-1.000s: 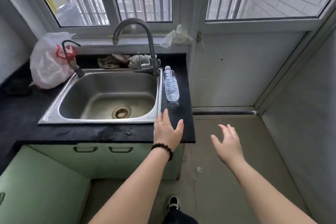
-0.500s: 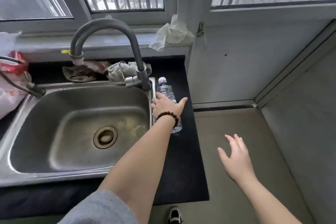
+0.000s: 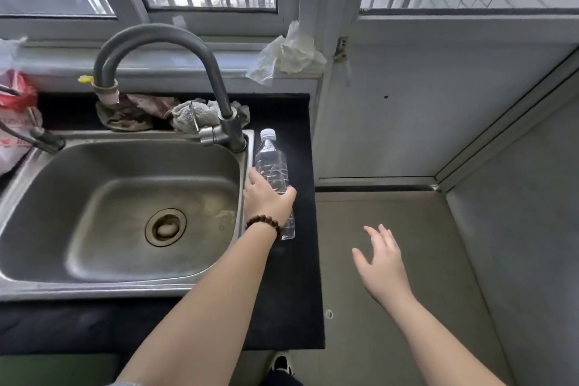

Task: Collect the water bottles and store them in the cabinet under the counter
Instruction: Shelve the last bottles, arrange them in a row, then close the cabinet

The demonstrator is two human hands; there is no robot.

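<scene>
One water bottle [image 3: 273, 166] lies on its side on the black counter [image 3: 300, 291], just right of the steel sink [image 3: 125, 216], white cap pointing toward the window. The left hand [image 3: 267, 200], a bead bracelet [image 3: 264, 226] at its wrist, is laid over the bottle's middle with thumb on the right side and fingers curled over the left, gripping it; the bottle's base shows just past the wrist. Half a second ago this hand was only arriving on the bottle with the thumb stretched out; a second ago it was at the counter's front edge, well short of it. The bottle itself sits in the same spot beside the faucet [image 3: 219, 110] as before. The right hand [image 3: 380, 263] hangs out over the grey floor [image 3: 407, 338], fingers spread and relaxed, holding nothing, much as in the earlier views. The camera has come closer since a second ago, so the green cabinet doors below the counter are no longer seen. Rags [image 3: 163, 113] lie behind the faucet, and crumpled paper [image 3: 288, 55] sits on the sill.
</scene>
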